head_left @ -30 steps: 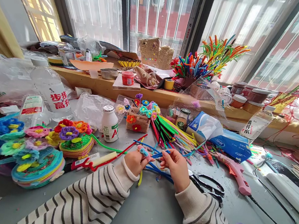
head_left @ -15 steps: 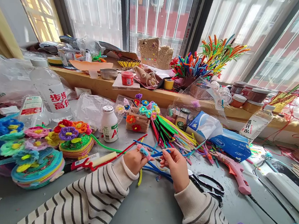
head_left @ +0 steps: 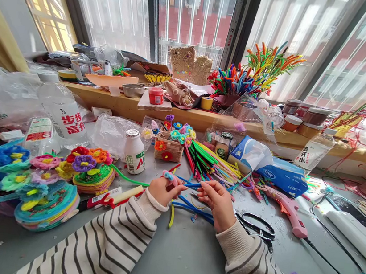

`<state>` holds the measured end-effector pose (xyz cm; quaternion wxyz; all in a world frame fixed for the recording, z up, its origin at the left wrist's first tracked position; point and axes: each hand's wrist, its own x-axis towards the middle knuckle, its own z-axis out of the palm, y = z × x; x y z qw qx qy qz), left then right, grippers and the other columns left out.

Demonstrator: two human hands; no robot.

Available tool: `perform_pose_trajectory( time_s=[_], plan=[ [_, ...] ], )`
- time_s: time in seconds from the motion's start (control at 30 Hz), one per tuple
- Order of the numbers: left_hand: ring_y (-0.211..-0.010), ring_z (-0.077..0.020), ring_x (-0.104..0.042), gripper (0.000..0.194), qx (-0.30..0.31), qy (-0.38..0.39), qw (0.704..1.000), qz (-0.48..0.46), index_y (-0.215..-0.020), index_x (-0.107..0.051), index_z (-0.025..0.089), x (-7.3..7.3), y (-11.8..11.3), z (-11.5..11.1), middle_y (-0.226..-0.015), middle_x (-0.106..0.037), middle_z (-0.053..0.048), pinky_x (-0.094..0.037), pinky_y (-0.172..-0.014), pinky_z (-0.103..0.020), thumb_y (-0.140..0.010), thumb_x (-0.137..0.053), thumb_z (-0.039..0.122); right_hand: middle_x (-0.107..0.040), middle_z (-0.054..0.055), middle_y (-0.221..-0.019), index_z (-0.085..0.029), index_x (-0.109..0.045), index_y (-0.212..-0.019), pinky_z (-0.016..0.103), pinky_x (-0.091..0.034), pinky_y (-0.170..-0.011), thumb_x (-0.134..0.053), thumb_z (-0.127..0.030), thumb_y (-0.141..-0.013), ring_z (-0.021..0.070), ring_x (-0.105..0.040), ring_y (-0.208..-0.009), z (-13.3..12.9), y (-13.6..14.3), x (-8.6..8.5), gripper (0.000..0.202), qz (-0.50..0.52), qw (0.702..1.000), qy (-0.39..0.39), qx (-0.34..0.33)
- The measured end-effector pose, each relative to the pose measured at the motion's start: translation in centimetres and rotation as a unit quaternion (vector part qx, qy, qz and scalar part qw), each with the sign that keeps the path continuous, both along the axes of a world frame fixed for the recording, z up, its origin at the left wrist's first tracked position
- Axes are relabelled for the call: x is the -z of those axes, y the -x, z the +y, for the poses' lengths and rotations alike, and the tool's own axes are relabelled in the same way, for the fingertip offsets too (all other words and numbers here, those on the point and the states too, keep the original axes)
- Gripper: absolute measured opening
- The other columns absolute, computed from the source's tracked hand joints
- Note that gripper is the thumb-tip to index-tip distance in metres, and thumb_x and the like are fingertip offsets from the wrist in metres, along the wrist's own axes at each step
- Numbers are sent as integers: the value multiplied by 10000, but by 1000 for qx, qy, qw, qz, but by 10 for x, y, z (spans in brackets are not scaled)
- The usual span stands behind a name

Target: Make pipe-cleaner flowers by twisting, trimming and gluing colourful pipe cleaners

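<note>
Near the middle of the grey table, my left hand [head_left: 163, 191] is closed round a blue pipe cleaner [head_left: 192, 185], with a small pink and light-blue fuzzy piece [head_left: 171, 178] at its fingers. The blue pipe cleaner runs across to my right hand [head_left: 216, 201], whose thumb and finger pinch its other end. More blue pipe cleaners [head_left: 193, 209] lie on the table below the hands, beside a short yellow piece [head_left: 171, 216]. Black-handled scissors [head_left: 255, 225] rest just right of my right hand.
Fuzzy flowers on round bases [head_left: 46, 204] stand left, near a white bottle [head_left: 134, 152]. A flower basket [head_left: 169, 148] and a pipe cleaner bundle [head_left: 210, 158] are behind the hands. At right lie a pink glue gun [head_left: 289, 210] with its cord and a blue tissue pack [head_left: 282, 176].
My left hand has shifted slightly left and up, and its fingers have turned. My right hand has moved slightly, still pinching the blue pipe cleaner.
</note>
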<state>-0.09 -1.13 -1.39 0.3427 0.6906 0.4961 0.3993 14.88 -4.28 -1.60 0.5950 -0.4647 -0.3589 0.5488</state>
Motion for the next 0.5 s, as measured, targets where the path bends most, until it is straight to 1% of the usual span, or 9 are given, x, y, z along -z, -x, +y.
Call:
perform_pose_trajectory(
  time_s=[0.07,0.13,0.2,0.27,0.33,0.37,0.43,0.5],
  plan=[
    [-374,-91,-505,220,-13,90,990,-109,-546,-513,156,-2,-2,1,-432,-531,31,-434,-407,-202,-530,-593,360,-560,-9,-553,-143,-532,-627,195,-442,-475,-589,-326,-590,86,-526,-496,0,-1,1,195,-12,1000,-12,-19],
    [-372,-88,-500,253,-21,150,968,-200,-548,-509,134,-4,-3,3,-413,-524,35,-430,-394,-200,-481,-632,345,-537,-18,-535,-146,-525,-614,187,-417,-430,-580,-325,-600,76,-491,-458,0,-1,1,187,-60,997,-51,-27],
    [-368,-77,-494,278,-28,190,945,-266,-544,-507,121,-8,-3,5,-398,-520,39,-421,-383,-187,-438,-662,326,-510,-26,-515,-150,-512,-594,179,-380,-390,-567,-320,-615,67,-449,-421,-2,0,1,180,-131,987,-95,-20],
    [-368,-63,-491,295,-39,221,920,-321,-547,-509,119,-11,-3,7,-403,-527,42,-414,-383,-169,-398,-686,303,-488,-30,-499,-151,-505,-582,176,-356,-383,-556,-311,-630,64,-425,-412,-3,2,1,174,-188,975,-120,-19],
    [-383,-51,-497,322,-41,247,895,-370,-576,-528,121,-13,-2,8,-441,-556,34,-414,-399,-154,-357,-706,273,-478,-33,-495,-152,-499,-589,173,-343,-381,-536,-310,-652,59,-409,-407,-4,3,1,174,-193,973,-122,-35],
    [-393,-47,-501,339,-30,261,884,-386,-601,-544,120,-13,-2,8,-465,-571,27,-414,-408,-148,-343,-713,262,-478,-33,-497,-152,-496,-600,172,-340,-377,-526,-313,-661,57,-406,-405,-4,4,1,175,-175,976,-118,-46],
    [-404,-43,-501,372,16,283,873,-397,-662,-579,118,-11,-2,7,-500,-586,15,-410,-419,-144,-344,-716,256,-488,-33,-508,-153,-489,-617,171,-339,-366,-511,-323,-672,55,-408,-398,-4,5,3,180,-128,984,-106,-68],
    [-402,-43,-487,367,77,285,878,-377,-700,-605,114,-7,-2,6,-502,-581,14,-403,-419,-154,-381,-705,265,-500,-32,-514,-152,-488,-619,173,-347,-358,-510,-333,-671,56,-414,-389,-4,6,4,189,-103,985,-97,-97]
  ],
)
